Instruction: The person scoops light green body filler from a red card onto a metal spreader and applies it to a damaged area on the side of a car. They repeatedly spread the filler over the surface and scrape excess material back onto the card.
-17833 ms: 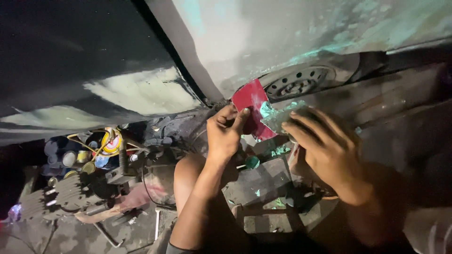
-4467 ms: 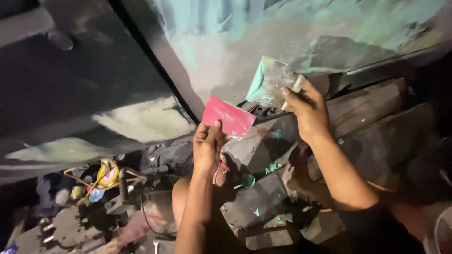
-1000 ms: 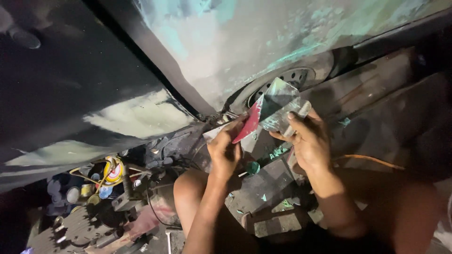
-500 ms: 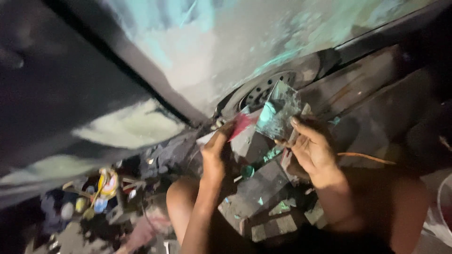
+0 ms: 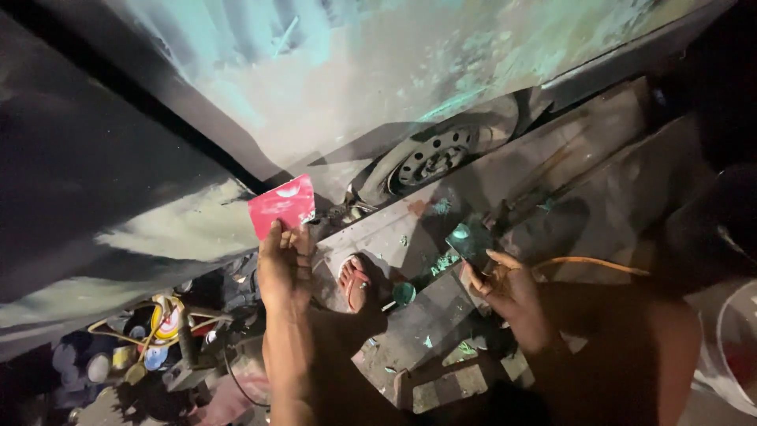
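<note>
We count two hands well apart: the left hand (image 5: 284, 264) pinches one flat, red rectangular card (image 5: 282, 205) near the car panel (image 5: 378, 87), the right hand (image 5: 512, 292) grips one dark, green-smeared flat scraper (image 5: 471, 243) above rough planks (image 5: 552, 181).

Two bare hands show: a left hand (image 5: 284, 272) and a right hand (image 5: 509, 292). One red card (image 5: 282, 205) is in view, one small dark plate smeared green (image 5: 471, 243), one steel wheel (image 5: 432, 158), one sandalled foot (image 5: 355, 284), one orange cord (image 5: 587, 263), one green round lid (image 5: 404, 293).
</note>
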